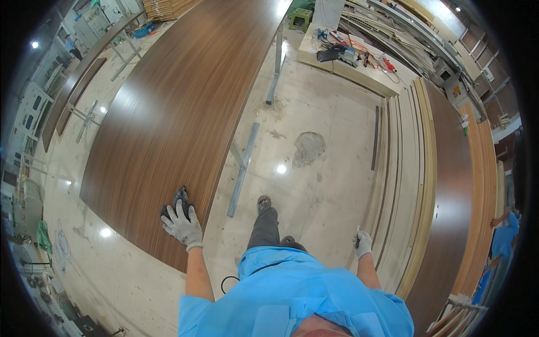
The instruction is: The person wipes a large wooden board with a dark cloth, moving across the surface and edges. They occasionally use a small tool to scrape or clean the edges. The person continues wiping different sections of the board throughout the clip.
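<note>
My left hand [184,226], in a pale grey work glove, lies over a crumpled dark rag [181,196] and holds it against a long brown wood-grain panel [168,106]. The rag shows beyond the fingertips and beside the thumb side is mostly covered by the glove. At my right side hangs my right hand [363,244], also gloved. Its fingers are closed around a small thing with a dark part and a thin pale tip, too small to name. The panel has a smooth, shiny face and lies flat on metal stands.
Metal stand legs [244,168] reach out from under the panel's right edge. On the right, stacked boards [415,185] run alongside me. Power tools and cords [342,53] lie on a pale bench [314,56] ahead. A person in blue [505,236] stands at the far right.
</note>
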The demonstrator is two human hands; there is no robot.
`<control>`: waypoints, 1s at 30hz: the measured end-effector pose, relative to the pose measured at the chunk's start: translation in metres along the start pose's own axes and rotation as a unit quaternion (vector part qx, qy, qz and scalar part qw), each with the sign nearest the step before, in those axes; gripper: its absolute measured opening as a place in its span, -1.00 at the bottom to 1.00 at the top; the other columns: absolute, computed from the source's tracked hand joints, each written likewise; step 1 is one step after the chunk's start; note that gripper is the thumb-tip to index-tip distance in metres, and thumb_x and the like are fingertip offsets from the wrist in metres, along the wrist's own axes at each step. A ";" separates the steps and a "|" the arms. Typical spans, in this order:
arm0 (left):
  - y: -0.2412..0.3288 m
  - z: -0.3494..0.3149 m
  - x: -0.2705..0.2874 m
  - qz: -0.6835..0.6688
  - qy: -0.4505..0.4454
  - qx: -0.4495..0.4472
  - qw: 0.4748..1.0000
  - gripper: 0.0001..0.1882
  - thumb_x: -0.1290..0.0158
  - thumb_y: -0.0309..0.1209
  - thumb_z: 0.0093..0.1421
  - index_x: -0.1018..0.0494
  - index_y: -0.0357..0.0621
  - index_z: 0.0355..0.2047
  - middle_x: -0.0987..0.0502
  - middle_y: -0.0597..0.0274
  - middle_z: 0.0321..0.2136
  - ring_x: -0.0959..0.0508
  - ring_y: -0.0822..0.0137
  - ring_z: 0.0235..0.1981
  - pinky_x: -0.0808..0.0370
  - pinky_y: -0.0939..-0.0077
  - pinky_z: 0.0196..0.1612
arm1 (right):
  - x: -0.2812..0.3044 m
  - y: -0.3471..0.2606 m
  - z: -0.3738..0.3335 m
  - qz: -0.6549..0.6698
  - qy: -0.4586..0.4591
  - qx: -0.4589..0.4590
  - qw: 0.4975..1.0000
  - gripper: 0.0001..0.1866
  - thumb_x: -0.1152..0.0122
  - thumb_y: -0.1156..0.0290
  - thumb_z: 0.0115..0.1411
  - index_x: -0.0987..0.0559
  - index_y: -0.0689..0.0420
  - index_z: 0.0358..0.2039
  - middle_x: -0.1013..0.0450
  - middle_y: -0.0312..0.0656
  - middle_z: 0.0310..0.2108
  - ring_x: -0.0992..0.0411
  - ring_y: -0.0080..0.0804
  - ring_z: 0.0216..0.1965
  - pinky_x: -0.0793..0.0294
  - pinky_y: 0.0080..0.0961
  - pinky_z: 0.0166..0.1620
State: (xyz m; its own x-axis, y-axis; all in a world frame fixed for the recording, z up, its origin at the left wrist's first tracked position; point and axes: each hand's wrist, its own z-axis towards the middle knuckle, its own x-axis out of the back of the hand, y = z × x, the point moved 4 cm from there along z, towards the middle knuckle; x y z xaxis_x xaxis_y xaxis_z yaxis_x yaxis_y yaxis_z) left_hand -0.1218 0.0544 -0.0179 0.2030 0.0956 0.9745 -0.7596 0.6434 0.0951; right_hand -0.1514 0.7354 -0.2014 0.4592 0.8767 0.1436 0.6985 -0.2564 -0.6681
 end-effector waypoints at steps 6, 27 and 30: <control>0.095 0.058 -0.023 -0.025 0.023 -0.074 0.997 -0.47 -0.04 0.08 0.27 -0.46 0.21 0.18 -0.31 0.01 0.30 -0.16 -0.40 0.32 -0.05 -0.35 0.34 | -0.066 -0.072 0.059 -0.003 -0.019 0.034 0.999 -0.88 -0.15 0.36 0.36 -0.46 0.08 -0.17 -0.46 -0.26 -0.48 -0.45 -0.48 -0.58 -0.43 -0.53 -0.59; 0.409 0.285 -0.085 -0.144 -0.019 -0.259 0.955 -0.47 -0.13 0.01 0.18 -0.51 0.15 0.13 -0.25 -0.16 0.31 -0.08 -0.46 0.34 0.07 -0.41 0.36 | -0.265 -0.276 0.194 -0.141 -0.032 -0.010 0.989 -0.91 -0.13 0.36 0.36 -0.44 0.05 -0.27 -0.50 -0.28 -0.48 -0.46 -0.46 -0.59 -0.38 -0.51 -0.60; 0.445 0.307 -0.094 -0.137 -0.013 -0.238 0.962 -0.46 -0.14 0.03 0.18 -0.51 0.16 0.13 -0.18 -0.21 0.34 -0.09 -0.46 0.34 0.04 -0.39 0.36 | -0.276 -0.292 0.223 -0.144 -0.026 -0.045 0.988 -0.88 -0.15 0.35 0.35 -0.46 0.10 -0.29 -0.49 -0.25 -0.54 -0.45 -0.44 -0.63 -0.33 -0.49 -0.66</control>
State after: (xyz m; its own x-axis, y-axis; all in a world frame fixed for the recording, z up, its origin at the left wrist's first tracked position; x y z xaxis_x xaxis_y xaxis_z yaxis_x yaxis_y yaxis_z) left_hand -0.6685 0.0984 -0.0047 0.3339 -0.1419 0.9319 -0.3104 0.9169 0.2508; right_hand -0.6044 0.6589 -0.2087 0.2060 0.9380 0.2790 0.8430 -0.0253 -0.5373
